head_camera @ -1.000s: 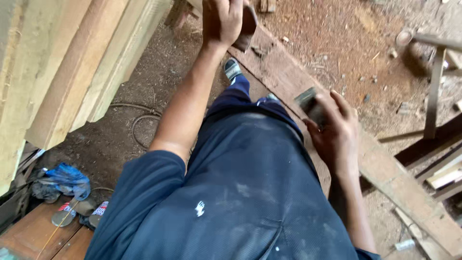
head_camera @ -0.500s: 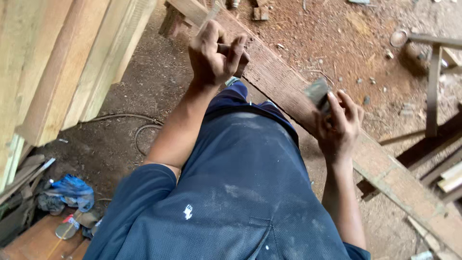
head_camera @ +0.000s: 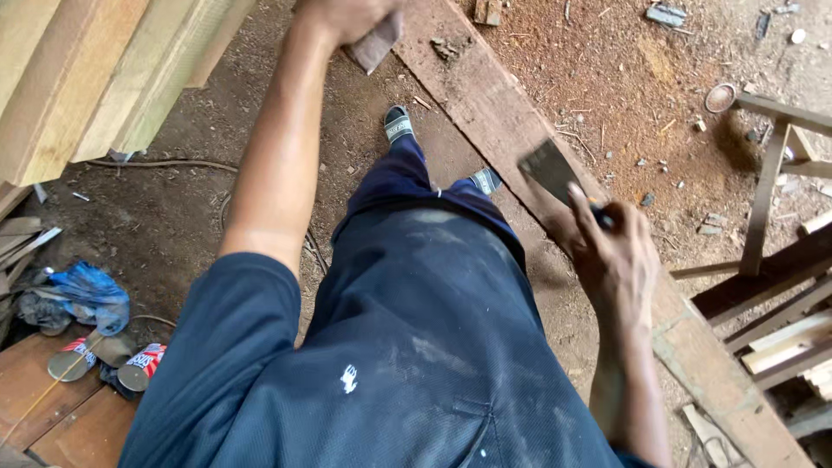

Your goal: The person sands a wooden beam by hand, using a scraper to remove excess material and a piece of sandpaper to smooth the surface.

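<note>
The right hand (head_camera: 617,258), at the right of centre of the frame, is closed around the handle of a flat-bladed metal tool (head_camera: 549,170), whose grey blade points up and to the left from the fingers. The blade hangs just above the long wooden plank (head_camera: 485,104) that runs diagonally from the top centre to the lower right corner, lying on the dirt floor (head_camera: 173,217).

The left hand (head_camera: 351,16), at the top edge of the frame and partly cut off, is closed on a small wooden block (head_camera: 374,45), of which a corner shows below the fingers, beside the plank's upper end. The two hands are well apart, with the plank between them.

Two sandalled feet (head_camera: 399,124) stand near the plank's left edge, below the block. Stacked pale timber boards (head_camera: 95,78) fill the upper left. A blue rag (head_camera: 82,293) and two tins (head_camera: 143,367) lie at the lower left. A wooden frame (head_camera: 767,199) stands at the right edge on reddish sawdust.
</note>
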